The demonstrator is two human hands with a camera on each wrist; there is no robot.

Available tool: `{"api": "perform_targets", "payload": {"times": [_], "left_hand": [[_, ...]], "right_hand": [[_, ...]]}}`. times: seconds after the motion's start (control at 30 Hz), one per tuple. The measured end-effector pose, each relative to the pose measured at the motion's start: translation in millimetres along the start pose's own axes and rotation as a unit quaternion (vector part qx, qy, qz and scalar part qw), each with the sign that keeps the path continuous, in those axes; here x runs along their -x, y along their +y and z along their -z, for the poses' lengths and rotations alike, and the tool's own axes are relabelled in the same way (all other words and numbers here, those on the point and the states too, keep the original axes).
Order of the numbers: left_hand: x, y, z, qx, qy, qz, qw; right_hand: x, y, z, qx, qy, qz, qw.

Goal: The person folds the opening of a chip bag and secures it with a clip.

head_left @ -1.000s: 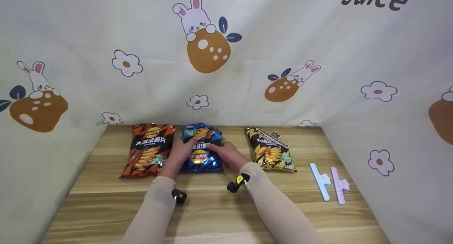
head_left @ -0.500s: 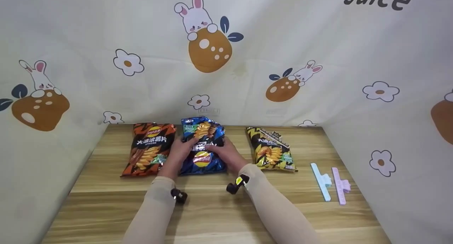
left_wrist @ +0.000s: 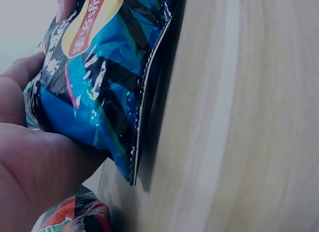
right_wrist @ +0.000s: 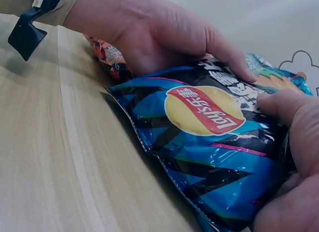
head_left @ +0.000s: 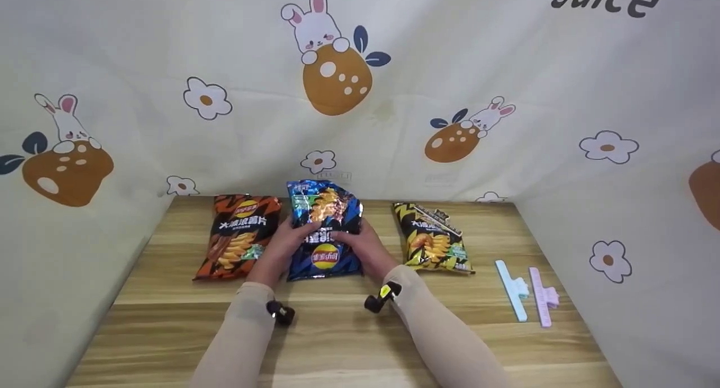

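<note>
A blue and black bag of potato chips (head_left: 326, 208) is held between both hands in the head view, its round yellow logo upside down and nearest the person. My left hand (head_left: 284, 247) grips its left side with the thumb across the front. On the opposite side my right hand (head_left: 368, 250) does the same; the fingers behind the bag are hidden. The bag's far end is tilted up off the table, and in the left wrist view its crimped lower edge (left_wrist: 144, 92) runs close over the wood. The right wrist view shows both thumbs on the bag's face.
Left of the hands lies an orange and black chip bag (head_left: 236, 247). A yellow and black chip bag (head_left: 433, 247), its corner folded under a clip (head_left: 439, 219), lies to the right. Farther right are a light blue bag clip (head_left: 512, 292) and a purple one (head_left: 541, 298). Patterned cloth (head_left: 253, 140) encloses the table.
The blue chip bag's far end has risen and tipped up toward the person, both hands keeping their grip. The other bags and the clips stay in place.
</note>
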State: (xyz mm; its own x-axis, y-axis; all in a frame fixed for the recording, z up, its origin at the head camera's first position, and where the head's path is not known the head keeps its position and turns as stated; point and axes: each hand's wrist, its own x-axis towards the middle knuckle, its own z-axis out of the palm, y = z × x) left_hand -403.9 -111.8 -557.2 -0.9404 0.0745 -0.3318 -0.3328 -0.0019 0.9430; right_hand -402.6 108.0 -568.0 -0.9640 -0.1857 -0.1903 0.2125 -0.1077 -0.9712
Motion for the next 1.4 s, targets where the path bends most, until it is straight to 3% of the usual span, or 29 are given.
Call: {"api": "perform_targets", "payload": {"times": [0.27,0.63,0.93,1.1,1.4], "left_hand": [[5.6,1.0,-6.1,0.01,-0.013,-0.014,0.9998],[11.2,7.6,-15.4,0.033,0.001,-0.031,0.999],[24.6,15.6,-24.0,0.031,0.005,-0.062,0.9976],[34.3,20.1,-32.4,0.016,0.008,-0.103,0.9945],[52.9,28.9,-54.0,0.002,-0.027,-0.194,0.9807]], "right_hand": [[9,-7,9.0,-0.015,-0.034,-0.006,0.999],[16,-15,10.8,0.014,-0.028,0.045,0.998],[30,-31,16.7,0.03,-0.046,0.086,0.995],[40,-40,23.4,0.069,-0.055,0.111,0.99],[65,-56,45.5,0.1,-0.053,0.125,0.986]]}}
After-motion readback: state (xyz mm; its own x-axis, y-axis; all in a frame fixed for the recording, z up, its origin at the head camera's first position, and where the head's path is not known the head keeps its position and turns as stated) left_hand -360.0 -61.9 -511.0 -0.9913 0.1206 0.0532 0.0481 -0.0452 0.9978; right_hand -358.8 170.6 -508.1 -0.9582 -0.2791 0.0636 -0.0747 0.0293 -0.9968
